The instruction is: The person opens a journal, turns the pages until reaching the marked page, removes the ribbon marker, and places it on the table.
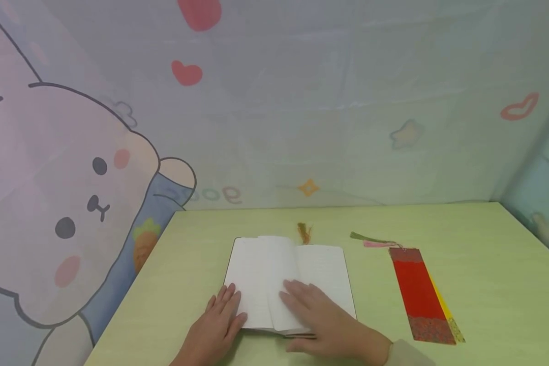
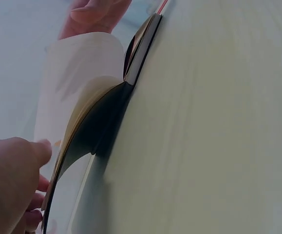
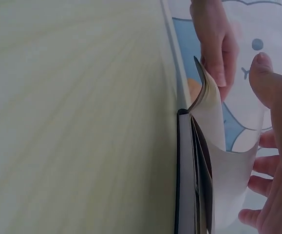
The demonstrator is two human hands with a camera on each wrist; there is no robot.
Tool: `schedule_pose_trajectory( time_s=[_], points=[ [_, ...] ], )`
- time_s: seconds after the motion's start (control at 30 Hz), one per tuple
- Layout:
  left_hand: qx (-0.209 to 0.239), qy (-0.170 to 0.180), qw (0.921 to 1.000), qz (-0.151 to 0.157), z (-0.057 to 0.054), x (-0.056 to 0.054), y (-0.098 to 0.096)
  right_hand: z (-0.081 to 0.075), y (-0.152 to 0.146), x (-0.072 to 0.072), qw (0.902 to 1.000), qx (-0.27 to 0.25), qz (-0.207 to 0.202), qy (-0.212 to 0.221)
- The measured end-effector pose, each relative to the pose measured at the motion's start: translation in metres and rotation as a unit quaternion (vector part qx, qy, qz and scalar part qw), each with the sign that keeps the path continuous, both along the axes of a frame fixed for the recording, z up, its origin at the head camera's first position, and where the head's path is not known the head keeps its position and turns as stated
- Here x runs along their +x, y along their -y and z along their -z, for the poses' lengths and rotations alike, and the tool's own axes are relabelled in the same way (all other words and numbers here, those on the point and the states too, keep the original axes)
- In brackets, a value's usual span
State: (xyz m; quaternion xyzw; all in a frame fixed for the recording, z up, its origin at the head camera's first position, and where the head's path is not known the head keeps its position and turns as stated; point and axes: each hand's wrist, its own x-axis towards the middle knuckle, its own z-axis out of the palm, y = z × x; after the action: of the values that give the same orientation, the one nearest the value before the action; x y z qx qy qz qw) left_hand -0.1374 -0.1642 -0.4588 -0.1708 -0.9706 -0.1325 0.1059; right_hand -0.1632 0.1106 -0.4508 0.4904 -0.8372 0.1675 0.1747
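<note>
An open notebook (image 1: 249, 274) with faintly lined pages lies on the table, one leaf (image 1: 281, 269) arching up near the middle. My left hand (image 1: 217, 323) rests along the left page's outer edge. The left wrist view shows its thumb and fingertips beside the notebook's lifted, dark-backed side (image 2: 99, 124). Across the curved leaf lies my right hand (image 1: 322, 317), its fingers extended. In the right wrist view, the fingers (image 3: 265, 165) are spread against the leaf's outer face, the thumb apart from them. A brownish-green tassel (image 1: 304, 234) sticks out beyond the notebook's top edge.
Right of the notebook, a red bookmark (image 1: 423, 295) overlaps a yellow one (image 1: 446, 307). Green (image 1: 368, 237) and pink tassels (image 1: 377, 244) trail from their top end. A cloth backdrop (image 1: 302, 117) with cartoon prints hangs behind the pale green table (image 1: 498, 264).
</note>
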Motion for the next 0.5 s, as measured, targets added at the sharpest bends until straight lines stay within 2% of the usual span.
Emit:
schedule_pose_trajectory(
  time_s=[0.3, 0.5],
  points=[
    [-0.008, -0.009, 0.9998, -0.015, -0.008, 0.001, -0.008, -0.002, 0.021, 0.001, 0.9977, 0.064, 0.014, -0.02],
    [0.001, 0.006, 0.9995, -0.032, -0.008, 0.001, -0.012, -0.002, 0.029, 0.003, 0.995, 0.095, 0.02, -0.024]
  ],
)
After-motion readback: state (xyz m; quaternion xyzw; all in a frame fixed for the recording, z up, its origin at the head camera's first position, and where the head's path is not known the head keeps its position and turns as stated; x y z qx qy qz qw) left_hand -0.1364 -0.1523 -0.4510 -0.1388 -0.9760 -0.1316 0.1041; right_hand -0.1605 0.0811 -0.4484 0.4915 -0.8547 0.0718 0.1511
